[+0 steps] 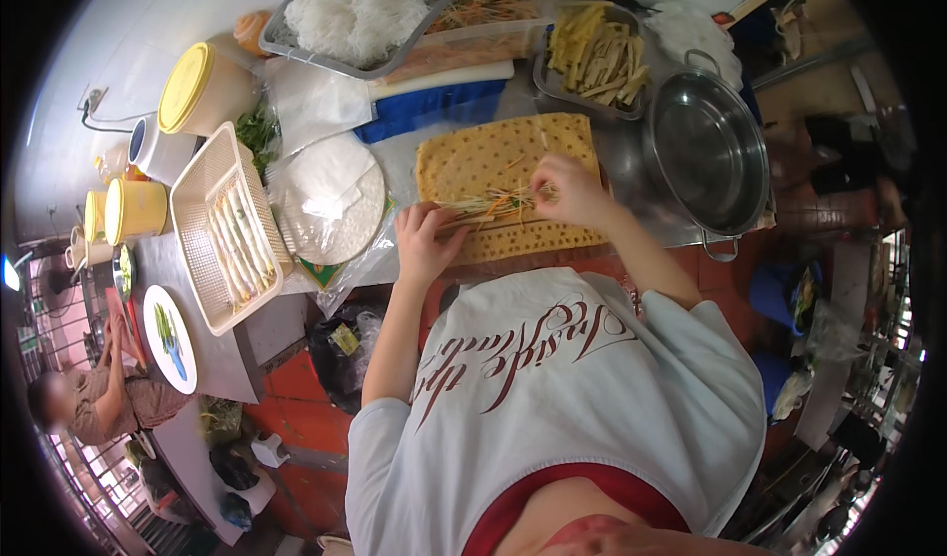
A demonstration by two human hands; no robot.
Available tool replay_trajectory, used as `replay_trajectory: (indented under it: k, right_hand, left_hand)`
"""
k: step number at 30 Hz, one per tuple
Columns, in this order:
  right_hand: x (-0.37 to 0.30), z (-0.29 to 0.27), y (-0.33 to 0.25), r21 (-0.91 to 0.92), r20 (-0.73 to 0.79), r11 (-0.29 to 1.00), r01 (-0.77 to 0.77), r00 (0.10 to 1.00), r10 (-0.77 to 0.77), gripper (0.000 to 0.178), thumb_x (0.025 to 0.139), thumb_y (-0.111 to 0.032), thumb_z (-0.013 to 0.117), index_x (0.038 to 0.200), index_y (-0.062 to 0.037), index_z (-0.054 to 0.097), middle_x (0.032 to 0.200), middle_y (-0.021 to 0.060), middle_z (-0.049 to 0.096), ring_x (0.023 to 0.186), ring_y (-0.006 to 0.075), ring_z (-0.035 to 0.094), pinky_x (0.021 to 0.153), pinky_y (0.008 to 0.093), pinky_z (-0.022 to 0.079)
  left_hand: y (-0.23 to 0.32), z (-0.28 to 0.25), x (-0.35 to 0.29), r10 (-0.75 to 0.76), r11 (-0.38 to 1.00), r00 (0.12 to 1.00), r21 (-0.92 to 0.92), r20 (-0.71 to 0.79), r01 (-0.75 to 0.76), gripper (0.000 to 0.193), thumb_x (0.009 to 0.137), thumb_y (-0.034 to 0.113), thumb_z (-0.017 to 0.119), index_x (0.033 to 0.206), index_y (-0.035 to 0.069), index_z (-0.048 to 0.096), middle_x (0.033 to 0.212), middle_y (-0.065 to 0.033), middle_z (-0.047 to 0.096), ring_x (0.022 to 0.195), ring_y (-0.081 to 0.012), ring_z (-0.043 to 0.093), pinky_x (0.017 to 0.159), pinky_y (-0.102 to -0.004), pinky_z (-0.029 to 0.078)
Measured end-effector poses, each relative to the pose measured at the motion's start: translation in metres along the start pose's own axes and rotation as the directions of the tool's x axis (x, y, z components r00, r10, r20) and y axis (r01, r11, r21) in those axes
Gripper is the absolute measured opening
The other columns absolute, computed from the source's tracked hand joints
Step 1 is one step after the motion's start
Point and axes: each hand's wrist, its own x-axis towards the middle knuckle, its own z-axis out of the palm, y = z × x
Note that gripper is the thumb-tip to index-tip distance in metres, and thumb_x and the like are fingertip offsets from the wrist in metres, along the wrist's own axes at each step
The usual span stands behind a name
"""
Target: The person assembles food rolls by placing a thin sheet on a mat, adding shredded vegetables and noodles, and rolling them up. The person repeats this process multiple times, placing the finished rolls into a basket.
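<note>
A yellow patterned cloth [577, 142] lies flat in front of me. Across it runs a row of shredded filling [493, 206], with pale strands and orange carrot strips, on what looks like a thin translucent rice paper sheet. My left hand [428, 242] curls over the row's left end, fingers and thumb pressing it. Bent fingers of my right hand [572, 189] pinch strands at the right end. Left of the cloth sits a stack of round white rice paper [345, 176] in clear plastic. Beyond it, a cream basket [182, 211] holds several long pale rolls.
At the back stand a tray of white noodles [355, 13], a tub of shredded carrot [488, 3] and a tray of yellow and pale strips [597, 53]. A steel pot [705, 151] is at right. Lidded tubs [187, 87] and a white plate [170, 339] are left; another person [109, 398] works there.
</note>
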Motion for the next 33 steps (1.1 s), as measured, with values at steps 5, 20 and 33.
replay_trajectory:
  k: [5,20,33]
  right_hand:
    - [0.004,0.026,-0.02,-0.064,0.063,0.993,0.1,0.993,-0.096,0.018,0.071,-0.014,0.068,0.087,-0.0089,0.062,0.087,0.0063,0.054,0.093,0.0255,0.053,0.086,0.0377,0.039]
    - [0.095,-0.134,0.128,-0.475,-0.021,0.835,-0.276,0.953,0.303,0.021,0.08,-0.013,0.056,0.099,-0.0124,0.067,0.1,0.01,0.061,0.1,0.0293,0.057,0.085,0.0404,0.047]
    - [0.151,-0.128,0.17,-0.49,-0.123,0.759,-0.428,0.896,0.426,0.041,0.078,-0.013,0.06,0.118,-0.018,0.06,0.126,0.0147,0.052,0.12,0.0332,0.046,0.098,0.0442,0.043]
  left_hand:
    - [0.001,-0.004,-0.005,-0.038,0.999,0.999,0.028,-0.021,0.038,0.034,0.064,0.02,0.078,0.093,0.01,0.063,0.098,-0.0083,0.057,0.092,-0.0295,0.05,0.082,-0.0404,0.039]
    - [-0.016,0.0,-0.023,-0.108,0.981,0.965,0.129,-0.239,0.142,0.024,0.077,0.014,0.068,0.098,0.007,0.06,0.105,-0.013,0.056,0.099,-0.032,0.05,0.088,-0.0437,0.035]
    - [-0.014,-0.001,-0.021,-0.133,0.978,0.962,0.126,-0.237,0.166,0.018,0.077,0.01,0.066,0.094,0.006,0.06,0.102,-0.0126,0.057,0.097,-0.0321,0.05,0.087,-0.0432,0.036]
